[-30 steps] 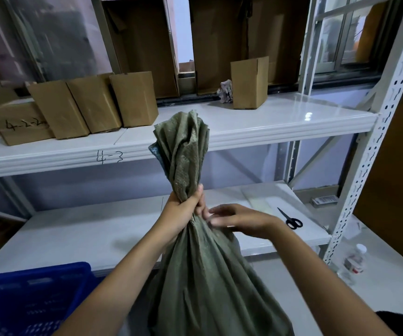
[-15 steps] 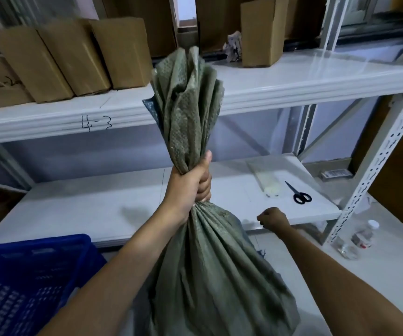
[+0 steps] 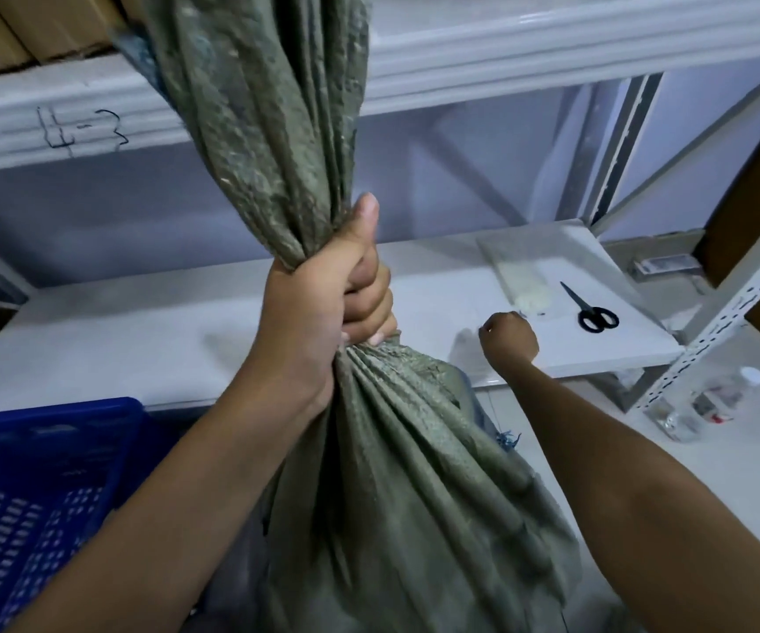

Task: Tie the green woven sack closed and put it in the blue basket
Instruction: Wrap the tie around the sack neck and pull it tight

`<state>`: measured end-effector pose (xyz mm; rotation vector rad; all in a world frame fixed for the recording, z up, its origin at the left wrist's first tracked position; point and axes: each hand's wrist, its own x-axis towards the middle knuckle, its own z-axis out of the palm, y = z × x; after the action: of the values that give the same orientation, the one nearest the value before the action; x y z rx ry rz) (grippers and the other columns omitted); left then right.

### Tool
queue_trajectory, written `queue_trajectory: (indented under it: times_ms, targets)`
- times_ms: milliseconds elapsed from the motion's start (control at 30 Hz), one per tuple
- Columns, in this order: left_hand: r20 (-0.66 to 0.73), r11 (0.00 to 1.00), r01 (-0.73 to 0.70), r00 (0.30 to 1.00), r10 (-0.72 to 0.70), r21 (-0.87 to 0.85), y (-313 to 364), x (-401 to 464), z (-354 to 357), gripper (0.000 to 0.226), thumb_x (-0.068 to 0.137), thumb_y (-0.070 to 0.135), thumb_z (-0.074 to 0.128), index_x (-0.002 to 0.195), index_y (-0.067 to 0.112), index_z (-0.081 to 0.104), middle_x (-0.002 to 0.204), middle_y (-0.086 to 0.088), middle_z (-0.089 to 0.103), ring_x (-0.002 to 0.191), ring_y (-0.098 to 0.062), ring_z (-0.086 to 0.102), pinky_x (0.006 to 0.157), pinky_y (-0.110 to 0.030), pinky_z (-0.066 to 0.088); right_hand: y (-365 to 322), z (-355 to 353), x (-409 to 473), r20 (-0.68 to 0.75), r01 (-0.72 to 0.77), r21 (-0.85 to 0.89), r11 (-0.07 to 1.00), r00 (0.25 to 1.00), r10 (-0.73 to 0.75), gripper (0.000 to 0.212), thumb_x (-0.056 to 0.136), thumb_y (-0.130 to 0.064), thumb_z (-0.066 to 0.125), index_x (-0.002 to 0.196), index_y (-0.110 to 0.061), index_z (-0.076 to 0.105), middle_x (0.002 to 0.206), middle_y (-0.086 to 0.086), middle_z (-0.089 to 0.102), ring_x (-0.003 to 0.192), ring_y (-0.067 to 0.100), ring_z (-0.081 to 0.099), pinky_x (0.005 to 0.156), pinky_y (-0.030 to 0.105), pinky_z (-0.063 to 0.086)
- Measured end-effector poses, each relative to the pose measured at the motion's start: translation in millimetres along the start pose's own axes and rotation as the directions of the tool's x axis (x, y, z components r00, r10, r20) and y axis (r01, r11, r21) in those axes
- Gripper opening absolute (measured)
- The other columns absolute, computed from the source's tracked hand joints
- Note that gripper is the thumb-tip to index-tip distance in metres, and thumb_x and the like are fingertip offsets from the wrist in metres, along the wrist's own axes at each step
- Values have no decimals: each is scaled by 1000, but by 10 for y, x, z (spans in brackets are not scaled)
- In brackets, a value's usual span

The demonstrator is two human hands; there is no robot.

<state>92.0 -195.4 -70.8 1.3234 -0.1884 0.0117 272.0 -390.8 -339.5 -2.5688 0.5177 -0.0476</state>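
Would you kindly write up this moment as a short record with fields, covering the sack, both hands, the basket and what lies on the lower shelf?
sack: green woven sack, neck gathered, no tie visible on it
left hand: left hand grips the gathered neck, thumb up
right hand: right hand reaches toward the lower shelf, fingers curled; whether it holds anything cannot be told
basket: blue basket at lower left, sack not in it
on shelf: black scissors beside a pale bundle in clear wrap
shelf label: "4-3" handwritten on upper shelf edge
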Motion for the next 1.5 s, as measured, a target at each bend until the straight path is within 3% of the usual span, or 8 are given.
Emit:
queue_trajectory:
  times_ms: [167, 367, 500, 600, 700, 1000, 1167, 1500]
  targets:
    - [-17, 1000, -5, 1000, 5, -13, -43, 25, -42, 54, 91, 39, 46, 49, 18, 19, 36, 4, 13, 29, -12, 12, 38, -20, 24, 31, 314, 245, -80, 2, -13, 1000, 997, -3, 28, 91, -22, 52, 109, -8, 68, 119, 15, 57, 109, 34, 56, 80, 39, 49]
    - [181, 988, 140, 972, -148, 60, -67, 92, -194, 56, 89, 52, 29, 42, 23, 18, 33, 10, 12, 23, 2, 23, 37, -7, 31, 42, 473, 499, -116, -40, -60, 997, 993, 33, 28, 92, -18, 51, 111, -3, 65, 121, 17, 54, 108, 36, 56, 79, 41, 49]
    - [215, 982, 172, 959, -186, 79, -80, 169, -220, 56, 89, 53, 31, 41, 26, 20, 36, 7, 10, 22, -7, 16, 35, -32, 43, 49, 483, 564, -117, -30, -166, 986, 993, 11, 28, 88, 3, 46, 106, 1, 67, 115, 17, 59, 102, 35, 60, 74, 38, 48]
    - [175, 980, 176, 966, -190, 94, -49, 123, -183, 57, 79, 57, 30, 32, 25, 29, 28, 17, 19, 22, 6, 23, 41, -4, 36, 41, 462, 536, -77, -11, -203, 979, 997, -5, 33, 85, 12, 43, 109, 3, 63, 118, 17, 57, 105, 34, 61, 77, 39, 50]
    - [106, 993, 98, 989, -105, 72, -43, 59, -153, 58, 86, 53, 36, 37, 25, 27, 30, 15, 24, 24, 1, 22, 38, -7, 30, 70, 369, 498, 0, -1, -172, 985, 1000, 1, 32, 88, 6, 41, 114, 0, 59, 122, 16, 55, 108, 33, 60, 82, 39, 50]
    - [-19, 999, 13, 1000, -12, 47, 10, -181, -83, 51, 87, 41, 50, 49, 16, 25, 36, 3, 15, 28, -12, 18, 42, -21, 35, -158, -819, -28, 162, 254, 395, 883, 927, -339, 11, 88, -7, 57, 85, -3, 67, 72, 10, 64, 59, 19, 57, 59, 29, 48]
    - [74, 996, -6, 997, -1, 92, 60, -264, -232, 50, 88, 40, 50, 51, 15, 27, 38, 1, 18, 30, -14, 24, 48, -27, 38, -422, -1817, -840, 110, 328, 566, 756, 879, -464, 12, 88, 0, 55, 93, -2, 66, 67, 5, 59, 51, 9, 53, 46, 15, 43]
    - [2, 987, -26, 1000, 26, 159, 148, -592, -227, 51, 83, 43, 61, 51, 20, 30, 39, 4, 23, 36, -15, 27, 50, -29, 27, -564, -2517, -2341, 20, 223, 883, 413, 861, -508, 16, 91, 7, 53, 90, 4, 69, 66, 11, 64, 51, 13, 59, 56, 22, 54]
